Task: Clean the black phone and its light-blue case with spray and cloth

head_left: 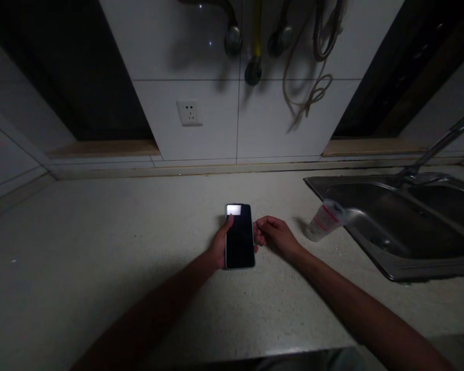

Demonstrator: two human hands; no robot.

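Observation:
A black smartphone point(239, 236) with a dark screen is held over the pale countertop point(100, 247), a bright reflection at its top edge. My left hand point(219, 246) grips its left side, thumb on the screen edge. Beside the phone's right edge is my right hand point(275, 234), fingers curled and touching or nearly touching the phone; whether it holds anything is unclear.
A clear plastic cup point(325, 220) with a red-and-white label lies tipped at the rim of the steel sink point(394, 270) on the right, with a faucet point(436, 149) behind. A wall socket point(189, 112) and hanging hoses point(313, 62) are on the tiled wall.

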